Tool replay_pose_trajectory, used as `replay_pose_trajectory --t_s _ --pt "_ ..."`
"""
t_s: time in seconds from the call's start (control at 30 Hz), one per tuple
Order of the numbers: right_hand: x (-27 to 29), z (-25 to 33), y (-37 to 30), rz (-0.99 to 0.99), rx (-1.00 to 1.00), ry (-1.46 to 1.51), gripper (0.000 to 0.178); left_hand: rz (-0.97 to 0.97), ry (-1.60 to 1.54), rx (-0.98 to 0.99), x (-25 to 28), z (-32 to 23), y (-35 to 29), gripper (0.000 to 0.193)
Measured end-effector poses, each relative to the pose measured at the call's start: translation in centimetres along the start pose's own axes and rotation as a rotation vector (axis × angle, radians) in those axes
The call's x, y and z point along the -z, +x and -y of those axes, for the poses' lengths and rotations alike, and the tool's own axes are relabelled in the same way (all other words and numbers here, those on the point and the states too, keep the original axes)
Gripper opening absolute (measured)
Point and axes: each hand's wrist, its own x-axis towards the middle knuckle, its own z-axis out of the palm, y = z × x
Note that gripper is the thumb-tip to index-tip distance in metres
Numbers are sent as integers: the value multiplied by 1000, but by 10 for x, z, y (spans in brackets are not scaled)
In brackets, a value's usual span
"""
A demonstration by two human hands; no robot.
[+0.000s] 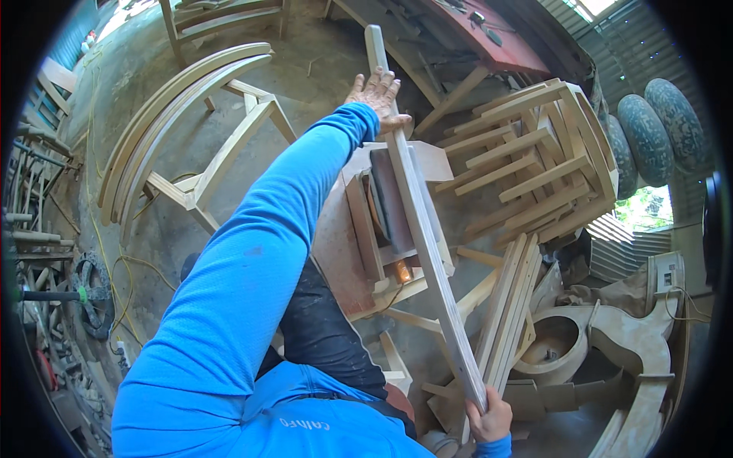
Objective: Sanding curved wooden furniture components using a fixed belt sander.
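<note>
A long, narrow wooden bar [431, 263] runs slantwise from the upper middle to the lower right. Near its far end, my left hand [376, 99] lies flat on the bar with fingers spread and the thumb across it. The near end is in the grip of my right hand [489, 418], its fingers wrapped around the wood. Under the bar's middle stands a wooden-framed machine [359, 221] with a dark flat strip [391, 200] and a copper-coloured cylinder [402, 270]. The bar crosses along its right side; whether it touches the strip, I cannot tell.
Curved wooden pieces [164, 114] lean over a wooden frame [233, 153] at left. Slatted wooden frames [534, 156] are stacked at right, near long strips [508, 305] and a round-bodied machine housing [553, 347]. A yellow cord [126, 263] trails over the floor; a red table [496, 34] stands behind.
</note>
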Motion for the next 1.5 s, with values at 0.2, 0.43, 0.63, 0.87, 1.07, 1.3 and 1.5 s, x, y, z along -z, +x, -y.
replay_pose_trajectory --t_s 0.2,0.43,0.63,0.87,1.07,1.3,1.5 --pt "-12 34 40 -41 27 81 42 57 -50 35 -1 -19 -35 103" --pt "5 -71 -41 63 25 251 41 81 13 -3 -8 -76 -107 108" --pt "54 -148 -153 152 -355 287 43 46 -218 23 -19 -189 -226 101" --pt "86 -101 -133 145 -348 49 44 -34 -296 28 -34 -191 -206 97" --pt "34 -40 -43 -10 -177 99 44 -38 -212 5 -37 -106 -116 97" --pt "-29 21 35 -129 -80 88 38 -98 -81 -48 -32 -33 -26 93" --pt "-51 64 103 -202 -20 108 40 -151 49 7 -21 23 36 93"
